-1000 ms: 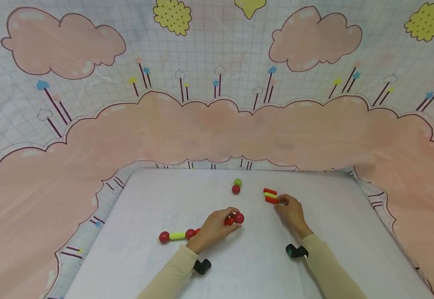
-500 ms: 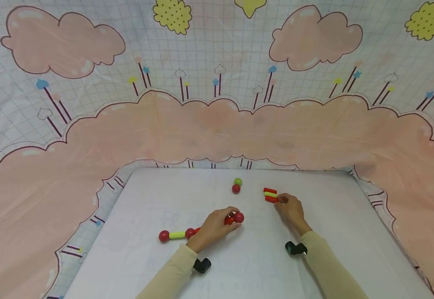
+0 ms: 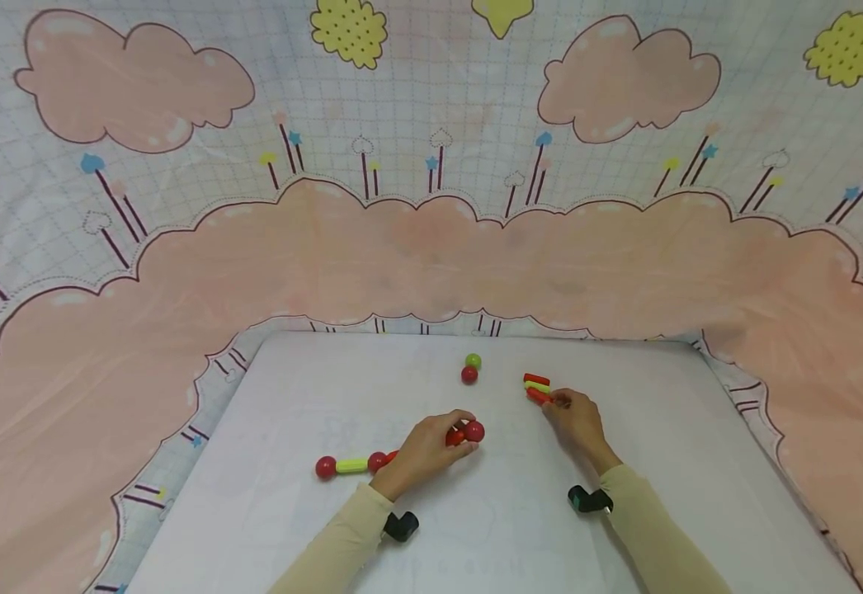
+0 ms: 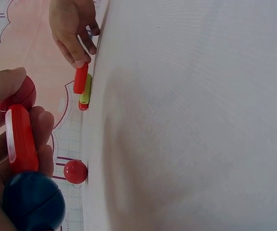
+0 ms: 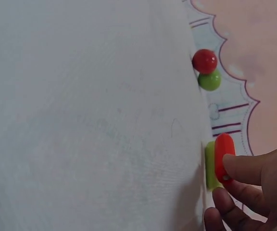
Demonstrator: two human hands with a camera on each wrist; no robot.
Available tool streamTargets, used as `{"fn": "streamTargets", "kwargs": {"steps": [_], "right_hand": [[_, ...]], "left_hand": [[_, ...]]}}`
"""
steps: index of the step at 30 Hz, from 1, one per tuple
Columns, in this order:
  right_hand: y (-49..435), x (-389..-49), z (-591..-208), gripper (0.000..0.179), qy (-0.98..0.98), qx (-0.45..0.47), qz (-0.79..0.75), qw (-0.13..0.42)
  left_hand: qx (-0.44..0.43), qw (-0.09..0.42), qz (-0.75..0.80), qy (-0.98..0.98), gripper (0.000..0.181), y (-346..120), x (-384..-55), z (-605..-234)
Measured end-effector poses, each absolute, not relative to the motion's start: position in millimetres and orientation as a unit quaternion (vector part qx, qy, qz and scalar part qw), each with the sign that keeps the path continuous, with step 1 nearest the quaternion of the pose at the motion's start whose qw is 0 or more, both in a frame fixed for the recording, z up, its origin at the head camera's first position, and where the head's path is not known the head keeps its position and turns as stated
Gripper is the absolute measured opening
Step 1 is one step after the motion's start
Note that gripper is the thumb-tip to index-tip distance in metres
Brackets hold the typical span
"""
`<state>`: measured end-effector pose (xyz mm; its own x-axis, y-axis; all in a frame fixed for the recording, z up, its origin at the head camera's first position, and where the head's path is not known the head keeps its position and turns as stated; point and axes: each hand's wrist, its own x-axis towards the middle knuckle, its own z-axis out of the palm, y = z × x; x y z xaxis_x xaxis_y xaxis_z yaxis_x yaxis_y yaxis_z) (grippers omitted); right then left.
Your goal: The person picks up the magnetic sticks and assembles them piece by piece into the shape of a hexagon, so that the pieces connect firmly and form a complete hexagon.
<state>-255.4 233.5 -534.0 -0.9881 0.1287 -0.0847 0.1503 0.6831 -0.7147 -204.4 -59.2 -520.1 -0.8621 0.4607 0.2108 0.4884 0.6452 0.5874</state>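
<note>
My left hand [image 3: 422, 450] grips the right end of a chain of balls and rods. At that end a red ball [image 3: 474, 431] sits on a red rod, with a blue ball [image 4: 34, 201] at the rod's other side. Leftward the chain shows another red ball [image 3: 326, 468] and a yellow-green rod [image 3: 351, 465]; its middle is hidden behind the hand. My right hand [image 3: 582, 422] pinches a loose red rod [image 5: 224, 153] between thumb and fingers, tilted beside a yellow-green rod [image 5: 209, 166]. Another red rod [image 3: 536, 379] lies just behind that one.
Near the back of the white table [image 3: 313, 388] a green ball [image 3: 473, 360] and a red ball [image 3: 469, 375] lie side by side. A patterned cloth [image 3: 417, 256] with cloud drawings hangs behind the table. Each wrist carries a small black camera [image 3: 589, 500].
The red rod in my right hand has tilted, its near end swinging away from the yellow-green rod. My left hand and its chain stay where they were.
</note>
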Motion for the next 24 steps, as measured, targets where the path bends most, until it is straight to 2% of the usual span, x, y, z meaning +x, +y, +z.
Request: {"fn": "streamTargets", "kwargs": {"steps": [12,24], "right_hand": [[226.4,-244.2,-518.1,0.028,0.908,0.053,-0.415,-0.021],[224.0,-229.8,-496.6,0.028,0.905,0.01,-0.422,-0.046]], "left_hand": [[-0.256,0.012,-0.338,-0.906,0.039,-60.4,-204.5,-515.8],[-0.26,0.017,-0.331,-0.907,0.04,-58.8,-205.5,-517.7]]}}
